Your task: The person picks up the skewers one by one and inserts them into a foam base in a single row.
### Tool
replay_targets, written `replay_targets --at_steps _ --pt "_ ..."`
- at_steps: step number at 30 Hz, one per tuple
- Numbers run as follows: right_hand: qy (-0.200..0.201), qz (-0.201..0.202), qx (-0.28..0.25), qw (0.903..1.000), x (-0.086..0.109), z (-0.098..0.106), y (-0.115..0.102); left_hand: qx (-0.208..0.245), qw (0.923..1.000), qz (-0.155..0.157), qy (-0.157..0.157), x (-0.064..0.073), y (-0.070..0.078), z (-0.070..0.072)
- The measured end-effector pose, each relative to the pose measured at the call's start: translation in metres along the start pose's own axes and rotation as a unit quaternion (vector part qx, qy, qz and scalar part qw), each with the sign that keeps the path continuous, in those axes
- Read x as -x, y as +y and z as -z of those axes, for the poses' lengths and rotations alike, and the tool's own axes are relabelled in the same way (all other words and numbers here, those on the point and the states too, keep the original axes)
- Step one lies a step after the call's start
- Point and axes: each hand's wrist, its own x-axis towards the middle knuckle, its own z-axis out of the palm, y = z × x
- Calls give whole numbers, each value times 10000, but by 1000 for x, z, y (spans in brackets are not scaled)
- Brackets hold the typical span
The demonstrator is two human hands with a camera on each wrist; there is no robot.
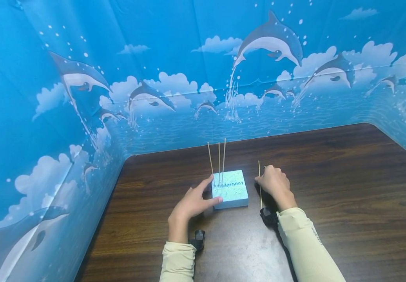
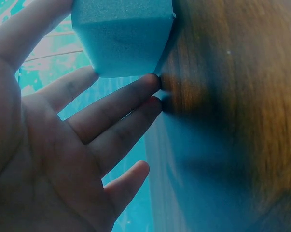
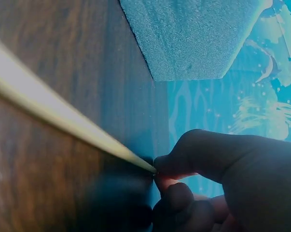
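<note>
A pale blue foam block (image 1: 232, 197) lies on the table, with a dark row of small holes across its top. Three thin wooden sticks (image 1: 210, 158) stand up from the left part of that row, leaning slightly apart. My left hand (image 1: 191, 201) rests against the block's left side, thumb near the front corner and index finger farther back. In the left wrist view its fingers (image 2: 118, 104) are fairly straight. To the right of the block, my right hand (image 1: 275, 183) pinches another thin wooden stick (image 3: 82, 128) between thumb and fingertips, low over the table.
The dark wood-grain table (image 1: 347, 188) stretches out on both sides of the block. Behind it and to its sides hangs a blue sheet (image 1: 174, 43) printed with dolphins and clouds. Black wrist cameras (image 1: 198, 239) sit below both hands.
</note>
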Motion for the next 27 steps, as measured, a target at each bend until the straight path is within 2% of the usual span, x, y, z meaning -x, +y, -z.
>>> replay_targets --at_steps 3,7,14,18,21,27 --pt "-4 146 57 9999 4 -1 3 22 10000 -12 -26 1 0 -3" --pt "29 562 215 9982 12 -5 11 40 9999 -63 -92 1 0 -7" --pt "257 1189 322 9921 15 -15 20 2 10000 -57 -76 0 0 -3" --pt "609 1307 251 9892 12 -17 22 -12 9999 -64 -85 -1 -2 -2" --pt "774 1319 -6 9882 9 -17 25 1 9999 -71 -90 -1 -3 -1" --pt "686 1342 -528 9872 2 -13 29 61 9999 -69 -60 0 -2 2"
